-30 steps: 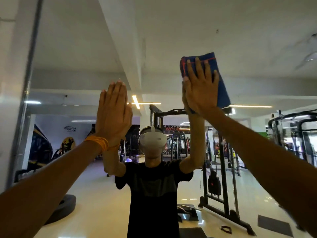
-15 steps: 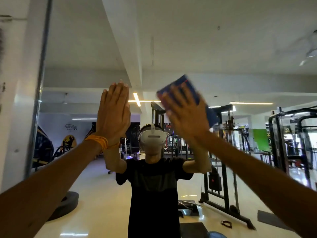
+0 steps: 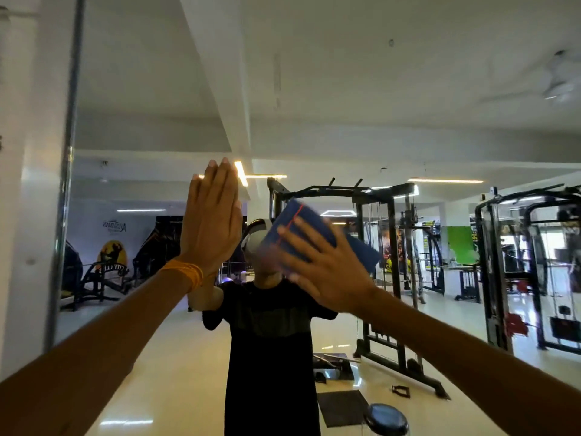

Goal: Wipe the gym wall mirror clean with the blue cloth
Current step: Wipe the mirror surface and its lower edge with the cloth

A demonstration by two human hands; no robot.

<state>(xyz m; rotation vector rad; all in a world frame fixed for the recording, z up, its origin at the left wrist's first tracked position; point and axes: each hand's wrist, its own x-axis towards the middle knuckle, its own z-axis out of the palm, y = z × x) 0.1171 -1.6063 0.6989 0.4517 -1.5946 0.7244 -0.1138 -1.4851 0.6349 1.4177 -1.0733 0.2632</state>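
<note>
The wall mirror (image 3: 345,127) fills most of the view and reflects the gym and a person in a black shirt. My right hand (image 3: 323,269) presses the folded blue cloth (image 3: 361,250) flat against the glass with straight, spread fingers; the hand is motion-blurred. The cloth has a thin red stripe near its upper left edge. My left hand (image 3: 212,221) lies flat on the mirror with fingers straight and together, pointing up. An orange band sits on that wrist.
The mirror's metal edge strip (image 3: 67,184) runs down the left beside a white wall (image 3: 28,184). Reflected in the glass are a black cable machine (image 3: 390,278), other racks at the right, and a glossy floor.
My right hand has swept the blue cloth down and to the left across the mirror, from high on the right to near the centre. My left hand has stayed flat on the glass.
</note>
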